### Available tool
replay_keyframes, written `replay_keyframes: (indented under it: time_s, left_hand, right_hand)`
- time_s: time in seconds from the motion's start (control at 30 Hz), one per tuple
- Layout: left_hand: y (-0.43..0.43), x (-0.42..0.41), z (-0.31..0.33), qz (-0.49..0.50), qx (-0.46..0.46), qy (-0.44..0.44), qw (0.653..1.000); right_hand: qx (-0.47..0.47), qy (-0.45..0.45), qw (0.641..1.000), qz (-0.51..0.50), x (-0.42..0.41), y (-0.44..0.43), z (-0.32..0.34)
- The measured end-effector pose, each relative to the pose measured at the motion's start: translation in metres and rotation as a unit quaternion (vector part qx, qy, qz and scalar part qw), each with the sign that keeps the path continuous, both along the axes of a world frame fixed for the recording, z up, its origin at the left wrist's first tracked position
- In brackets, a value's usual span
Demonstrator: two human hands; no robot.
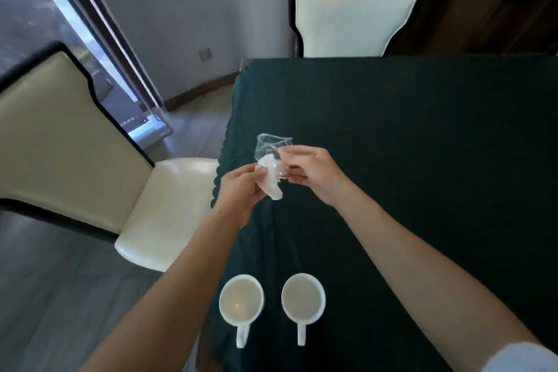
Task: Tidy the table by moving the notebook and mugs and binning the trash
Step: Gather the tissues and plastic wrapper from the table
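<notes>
Both hands are raised over the left part of the dark green tablecloth (407, 136). My left hand (238, 187) pinches a crumpled white tissue (271, 183). My right hand (311, 175) grips a clear plastic wrapper (270, 145) that touches the tissue. Two white mugs stand side by side at the near edge, handles toward me: the left mug (241, 300) and the right mug (303, 299). Both look empty. No notebook is in view.
A cream chair (75, 145) with a dark frame stands to the left of the table, its seat close to the table edge. A second cream chair (353, 24) is at the far end. A glass door is at the far left, dark wood furniture behind.
</notes>
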State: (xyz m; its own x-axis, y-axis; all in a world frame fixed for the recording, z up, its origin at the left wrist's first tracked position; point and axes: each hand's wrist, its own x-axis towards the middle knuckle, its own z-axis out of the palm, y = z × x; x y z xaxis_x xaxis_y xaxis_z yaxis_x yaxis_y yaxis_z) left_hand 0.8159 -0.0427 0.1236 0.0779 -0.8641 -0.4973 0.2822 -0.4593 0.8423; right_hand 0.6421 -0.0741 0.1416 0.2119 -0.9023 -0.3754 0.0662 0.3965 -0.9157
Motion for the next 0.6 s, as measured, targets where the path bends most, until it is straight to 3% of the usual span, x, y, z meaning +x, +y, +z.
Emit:
replay_keyframes:
  time_s: [0.2,0.43,0.6]
  left_hand:
    - [0.051,-0.022,0.052,-0.110,-0.039,0.102,0.988]
    - [0.133,-0.053,0.077,-0.267,-0.044,0.232,0.934]
    - [0.182,-0.079,0.083,-0.387,-0.078,0.202,0.896]
  right_hand:
    - [-0.072,0.095,0.990,-0.078,-0.026,0.090,0.057]
    - [-0.090,0.166,0.959,-0.209,-0.058,0.214,0.080]
    - [-0.101,0.246,0.925,-0.270,-0.075,0.285,0.086]
